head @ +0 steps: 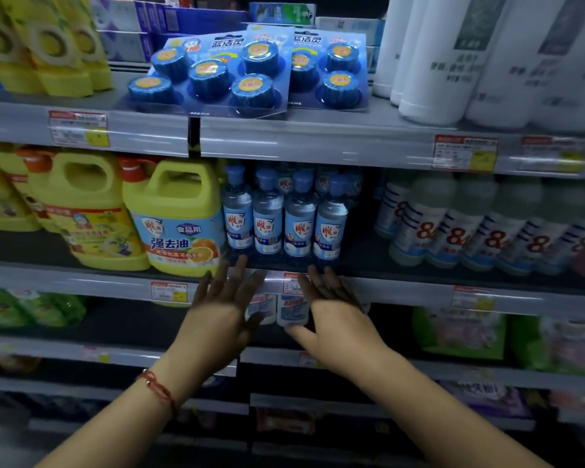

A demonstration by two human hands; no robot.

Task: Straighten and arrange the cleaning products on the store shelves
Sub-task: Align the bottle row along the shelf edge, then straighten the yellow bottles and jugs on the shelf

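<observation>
The middle shelf [402,270] carries the row that matters: small clear bottles with blue caps [282,217], standing upright, long axes vertical, at the shelf's front lip. They lie just above and beyond both hands, which reach up side by side beneath them. The left hand [222,310] sits under the row's left end, its fingertips [241,261] close to the nearest bottle's base; the right hand [335,314] sits under the right end. Both are about equally near — the left perhaps a touch closer. Each hand is spread flat, fingers straight and apart, holding nothing.

By count, largest first: two large yellow-green jugs [179,214] show in full left of the bottles, with more cut off at the edge; four blue-capped bottles in front, more behind — number unclear; two blister cards of blue discs [217,70] on the shelf above.
</observation>
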